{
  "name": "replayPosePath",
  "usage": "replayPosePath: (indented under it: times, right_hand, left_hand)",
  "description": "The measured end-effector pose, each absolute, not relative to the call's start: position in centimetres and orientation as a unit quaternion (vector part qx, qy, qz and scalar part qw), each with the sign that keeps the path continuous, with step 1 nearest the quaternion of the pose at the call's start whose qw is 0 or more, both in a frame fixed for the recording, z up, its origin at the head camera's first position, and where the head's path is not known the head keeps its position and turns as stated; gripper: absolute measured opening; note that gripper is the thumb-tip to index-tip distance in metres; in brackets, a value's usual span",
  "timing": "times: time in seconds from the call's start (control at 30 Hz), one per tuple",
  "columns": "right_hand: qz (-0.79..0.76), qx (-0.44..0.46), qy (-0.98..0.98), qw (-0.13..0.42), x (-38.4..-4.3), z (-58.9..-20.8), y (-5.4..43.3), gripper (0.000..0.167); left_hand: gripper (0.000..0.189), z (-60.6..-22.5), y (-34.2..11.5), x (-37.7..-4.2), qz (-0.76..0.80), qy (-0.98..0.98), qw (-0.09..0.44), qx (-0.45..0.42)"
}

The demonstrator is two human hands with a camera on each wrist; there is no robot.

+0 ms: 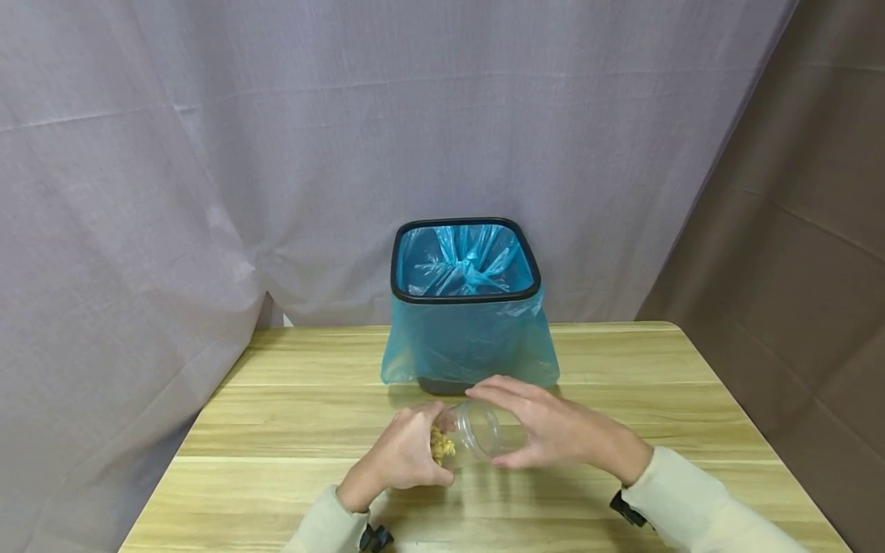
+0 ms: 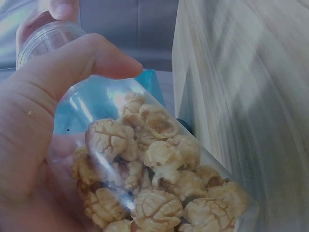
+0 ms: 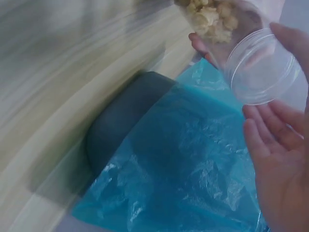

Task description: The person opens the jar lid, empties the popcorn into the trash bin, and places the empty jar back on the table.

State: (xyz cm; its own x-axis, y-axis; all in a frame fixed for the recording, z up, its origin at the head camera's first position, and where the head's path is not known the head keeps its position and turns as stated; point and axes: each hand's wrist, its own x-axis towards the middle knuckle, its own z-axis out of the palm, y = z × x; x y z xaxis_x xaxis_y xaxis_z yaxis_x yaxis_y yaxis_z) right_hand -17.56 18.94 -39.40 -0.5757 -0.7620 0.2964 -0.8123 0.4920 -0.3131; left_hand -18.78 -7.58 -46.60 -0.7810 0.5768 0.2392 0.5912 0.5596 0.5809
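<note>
A clear plastic jar with caramel popcorn in it lies tipped on its side above the table, its round mouth pointing right. My left hand grips the jar's body, thumb across the near side. At the mouth end, my right hand holds the rim between its thumb and fingers. In the right wrist view the threaded neck shows between them. The popcorn has gathered toward the base, inside my left hand.
A dark bin with a black rim stands at the back of the wooden table. Its blue plastic bag hangs over the outside and is bunched in a knot inside. Grey curtains rise behind.
</note>
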Motion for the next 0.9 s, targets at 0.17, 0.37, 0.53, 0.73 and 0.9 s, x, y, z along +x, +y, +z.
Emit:
replayPosePath:
  times: [0.17,0.37,0.53,0.73,0.9]
  right_hand:
    - [0.235,0.403,-0.884,0.034,-17.28,-39.50,18.82,0.085]
    - [0.270,0.360,-0.893,0.011,-17.06,-39.85,18.42,0.066]
    - [0.270,0.366,-0.890,0.024,-17.08,-39.98,18.29,0.063]
    - [0.253,0.386,-0.886,0.041,-17.07,-39.70,18.38,0.069]
    - [0.241,0.389,-0.888,0.043,-17.01,-39.14,18.53,0.073]
  left_hand:
    - [0.062,-46.58,-7.50,-18.76,-0.334,-0.882,0.009,-0.332]
    - [0.060,-46.58,-7.44,-18.74,-0.333,-0.882,0.015,-0.333]
    - [0.059,-46.65,-7.42,-18.75,-0.333,-0.882,0.014,-0.333]
    - [0.062,-46.63,-7.48,-18.73,-0.337,-0.881,0.009,-0.333]
    - [0.062,-46.62,-7.61,-18.70,-0.340,-0.880,0.011,-0.331]
